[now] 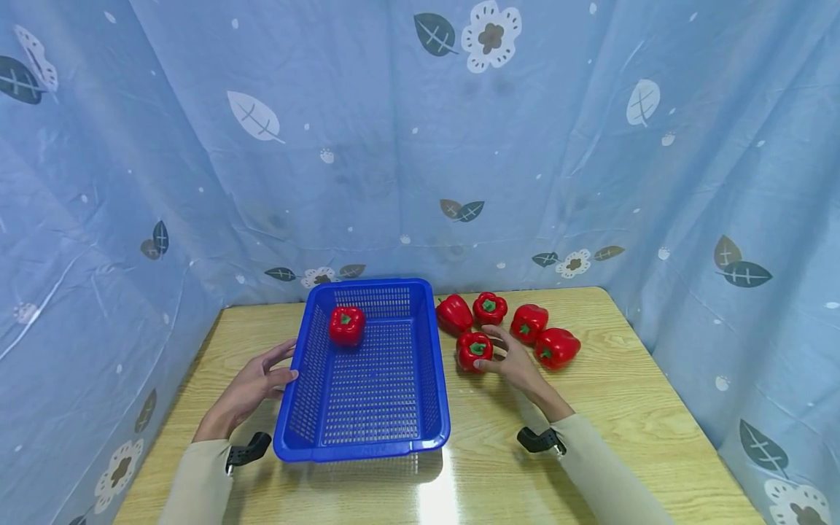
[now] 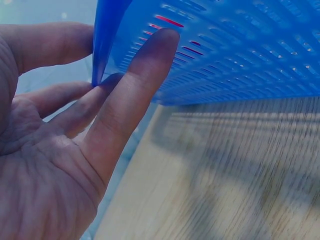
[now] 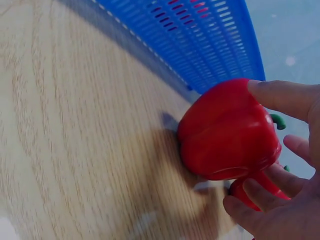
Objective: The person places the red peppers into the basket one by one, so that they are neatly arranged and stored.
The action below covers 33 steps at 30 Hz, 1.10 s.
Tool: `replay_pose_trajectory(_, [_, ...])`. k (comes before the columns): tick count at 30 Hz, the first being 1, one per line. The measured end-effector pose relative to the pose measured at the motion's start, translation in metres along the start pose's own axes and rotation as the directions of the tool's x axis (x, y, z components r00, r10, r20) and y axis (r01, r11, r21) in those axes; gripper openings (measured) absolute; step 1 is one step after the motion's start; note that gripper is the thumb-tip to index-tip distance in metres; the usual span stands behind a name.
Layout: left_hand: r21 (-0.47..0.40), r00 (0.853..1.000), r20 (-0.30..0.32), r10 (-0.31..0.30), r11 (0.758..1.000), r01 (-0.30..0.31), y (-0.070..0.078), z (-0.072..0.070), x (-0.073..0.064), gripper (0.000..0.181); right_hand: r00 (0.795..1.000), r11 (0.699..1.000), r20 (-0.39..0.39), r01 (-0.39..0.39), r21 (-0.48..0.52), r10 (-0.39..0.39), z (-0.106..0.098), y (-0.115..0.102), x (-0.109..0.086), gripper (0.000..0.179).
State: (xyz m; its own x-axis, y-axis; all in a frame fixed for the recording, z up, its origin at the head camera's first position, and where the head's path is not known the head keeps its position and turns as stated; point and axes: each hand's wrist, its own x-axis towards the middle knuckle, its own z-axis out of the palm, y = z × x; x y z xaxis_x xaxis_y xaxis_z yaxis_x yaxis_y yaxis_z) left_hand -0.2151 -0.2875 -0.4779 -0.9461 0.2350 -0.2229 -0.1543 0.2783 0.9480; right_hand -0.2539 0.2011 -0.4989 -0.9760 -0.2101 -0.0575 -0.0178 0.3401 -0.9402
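A blue plastic basket [image 1: 370, 394] with slotted walls stands on the table, and one red bell pepper [image 1: 346, 325] lies in its far left corner. My left hand [image 1: 252, 383] is at the basket's left side. Its fairly straight fingers touch the outer rim and reach beneath it, as the left wrist view shows. To the right of the basket, my right hand [image 1: 517, 362] is spread around another red bell pepper [image 3: 227, 135]. The thumb touches that pepper; the lower fingers [image 3: 242, 212] look apart from it. Its green stem points away from the table's near edge in the right wrist view.
Several more red bell peppers lie close by: a long one [image 1: 454, 315], one at the back [image 1: 489, 308], and two to the right of my hand [image 1: 529, 322]. The wooden table [image 1: 630, 408] is enclosed by a blue patterned curtain [image 1: 394, 182].
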Motion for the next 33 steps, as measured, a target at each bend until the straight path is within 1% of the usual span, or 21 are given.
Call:
replay_pose_trajectory(4, [0.0, 1.0, 0.001, 0.002, 1.0, -0.002, 0.0, 0.0, 0.0, 0.076, 1.0, 0.999, 0.01, 0.002, -0.046, -0.001, 0.001, 0.006, 0.003, 0.073])
replay_pose_trajectory(7, [0.002, 1.0, 0.0, 0.004, 1.0, -0.004, 0.0, 0.0, -0.001, 0.076, 1.0, 0.997, 0.011, 0.007, -0.073, -0.006, 0.001, 0.025, 0.013, 0.076])
replay_pose_trajectory(15, [0.006, 1.0, -0.002, 0.012, 1.0, -0.012, 0.0, 0.001, -0.001, 0.075, 1.0, 0.996, 0.017, 0.019, -0.086, -0.017, 0.003, 0.026, 0.016, 0.077])
replay_pose_trajectory(22, [-0.012, 1.0, 0.001, 0.002, 1.0, -0.002, -0.001, 0.002, 0.0, 0.076, 1.0, 0.995, -0.016, 0.003, -0.096, -0.005, 0.005, 0.026, 0.013, 0.074])
replay_pose_trajectory(30, [0.001, 1.0, -0.003, 0.018, 1.0, -0.018, -0.003, 0.001, -0.001, 0.076, 0.999, 0.996, -0.036, 0.004, -0.09, -0.008, 0.007, 0.024, 0.009, 0.07])
replay_pose_trajectory(33, [0.0, 1.0, 0.002, 0.022, 1.0, -0.022, -0.003, 0.001, -0.001, 0.075, 0.999, 0.995, -0.043, 0.02, -0.099, -0.025, 0.006, 0.022, 0.01, 0.069])
